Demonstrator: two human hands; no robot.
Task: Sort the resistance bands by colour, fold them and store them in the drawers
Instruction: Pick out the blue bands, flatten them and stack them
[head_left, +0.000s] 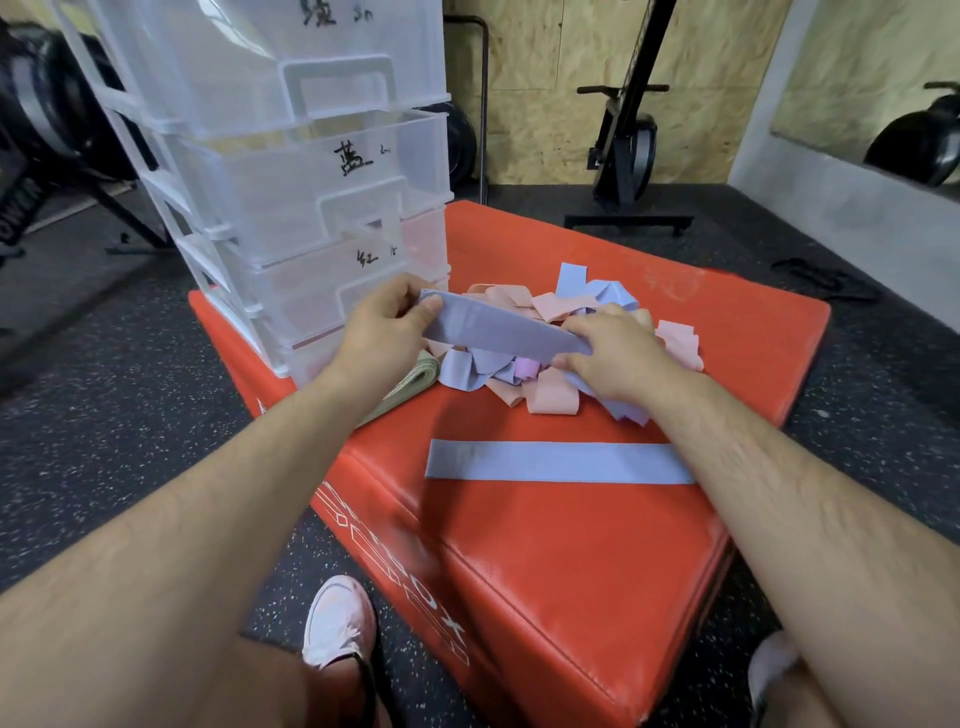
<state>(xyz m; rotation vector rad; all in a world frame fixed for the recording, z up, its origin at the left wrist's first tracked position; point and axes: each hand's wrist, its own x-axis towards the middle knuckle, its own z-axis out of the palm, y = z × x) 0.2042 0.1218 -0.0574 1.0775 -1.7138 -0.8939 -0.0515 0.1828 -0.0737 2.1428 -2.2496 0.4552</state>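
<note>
So the left hand (387, 322) was pinching the left end of a blue band (498, 332) between thumb and fingertips. The right hand (613, 353) had the other end nipped the same way, fingers curled. The band was held level just above the mixed pile (550, 304) of blue and pink ones on the red box (519, 545). A second blue strip (556, 462) was lying flat on the near side, and a small green stack (415, 371) sat by the foot of the drawers (311, 208) at the far left. My take: the bit to get right was pulling it taut and lining up the edges before folding, then laying it square on the flat one. A loose loop from the pile could've snagged and tagged along.
</note>
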